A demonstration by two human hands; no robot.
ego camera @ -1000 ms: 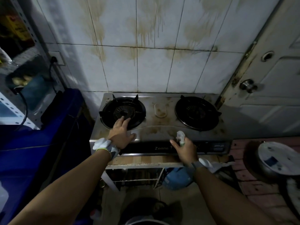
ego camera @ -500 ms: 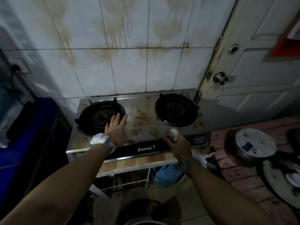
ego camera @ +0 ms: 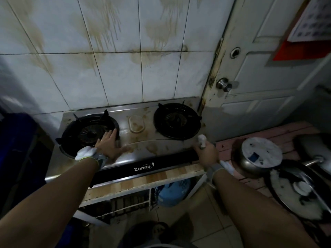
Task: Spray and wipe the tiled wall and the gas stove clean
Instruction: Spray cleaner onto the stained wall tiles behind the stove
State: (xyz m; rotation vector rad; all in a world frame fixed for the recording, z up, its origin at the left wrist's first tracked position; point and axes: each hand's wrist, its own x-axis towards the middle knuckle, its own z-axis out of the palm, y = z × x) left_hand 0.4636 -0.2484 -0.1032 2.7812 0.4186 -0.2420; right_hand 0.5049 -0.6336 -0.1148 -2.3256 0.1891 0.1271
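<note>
– Rightward goes the right hand (ego camera: 207,155), fingers wrapped round the bottle (ego camera: 202,141), now at the stove's (ego camera: 161,143) front right corner.
– And the left hand (ego camera: 109,145)?
– Flat, fingers spread, beside the left burner (ego camera: 86,131). Best spray the streaked wall (ego camera: 125,77) first, then wipe downward onto the stove.

White tiled wall (ego camera: 123,77) streaked brown — steel stove (ego camera: 143,140), black burners (ego camera: 176,120).

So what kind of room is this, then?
Most likely a small home kitchen: a two-burner gas stove stands against a grease-streaked tiled wall, and a lidded pot sits to its right.
</note>
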